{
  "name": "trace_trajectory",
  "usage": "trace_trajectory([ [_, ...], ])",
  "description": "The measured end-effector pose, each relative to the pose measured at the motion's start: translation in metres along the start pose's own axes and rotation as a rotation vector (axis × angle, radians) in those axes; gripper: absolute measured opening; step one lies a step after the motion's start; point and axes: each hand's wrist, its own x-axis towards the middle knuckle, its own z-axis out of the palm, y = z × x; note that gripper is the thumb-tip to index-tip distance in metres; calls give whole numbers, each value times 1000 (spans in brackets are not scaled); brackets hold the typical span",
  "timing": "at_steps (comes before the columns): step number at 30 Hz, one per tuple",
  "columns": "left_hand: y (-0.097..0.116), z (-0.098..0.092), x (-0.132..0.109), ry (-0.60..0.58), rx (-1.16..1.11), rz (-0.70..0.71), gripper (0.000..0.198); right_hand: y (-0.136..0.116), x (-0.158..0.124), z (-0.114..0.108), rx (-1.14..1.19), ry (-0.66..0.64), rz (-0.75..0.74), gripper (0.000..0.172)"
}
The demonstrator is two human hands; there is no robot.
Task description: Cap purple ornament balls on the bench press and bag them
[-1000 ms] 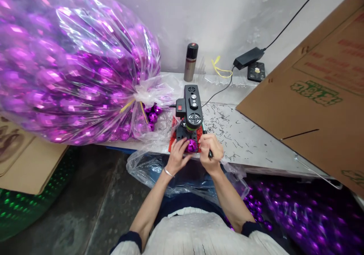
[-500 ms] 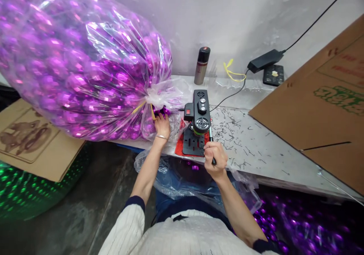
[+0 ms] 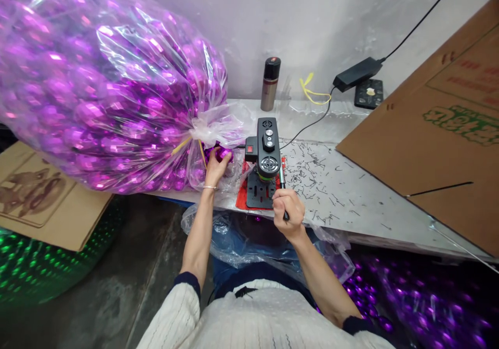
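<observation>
My left hand (image 3: 216,166) is at the tied neck of a big clear bag (image 3: 128,105) packed with shiny purple baubles. Its thumb and fingers curve around a purple bauble (image 3: 223,153); part of it is hidden behind the fingers. My right hand (image 3: 289,212) is wrapped around the black-gripped lever (image 3: 282,176) of a small black press machine (image 3: 267,146). That machine has two round fan grilles, silver buttons and a red switch. Its slotted base plate (image 3: 260,190) rests on a red sheet (image 3: 241,196) near the table's front edge.
Many short dark bits (image 3: 312,177) are strewn over the table (image 3: 362,209). Behind stand a spray can (image 3: 270,84), a yellow tie (image 3: 312,92) and a black power adapter (image 3: 357,74). A cardboard box (image 3: 436,131) leans in at right. Clear plastic (image 3: 234,245) hangs at the front edge.
My left hand has turned, and its thumb and fingers now frame a purple bauble beside the bag's neck. My right hand stays on the lever. The whole view has shifted slightly.
</observation>
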Motion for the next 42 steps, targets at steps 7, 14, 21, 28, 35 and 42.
trace_trajectory([
  [7,-19,-1,-71,-305,-708,-233,54,1,-1,-1,-2,-5,2,20],
  [14,-34,40,-110,-217,-533,-130,56,3,-3,-2,-7,-27,6,19],
  [21,-51,67,-121,-94,-59,234,55,3,-6,-5,-13,-65,18,18],
  [28,-54,72,-119,-123,181,479,58,1,-6,-6,-37,-78,26,18],
  [35,-60,82,-115,-123,121,474,61,2,-8,-6,-10,-82,41,17],
  [42,-63,81,-114,-131,88,478,63,9,-20,2,-53,-11,5,21],
])
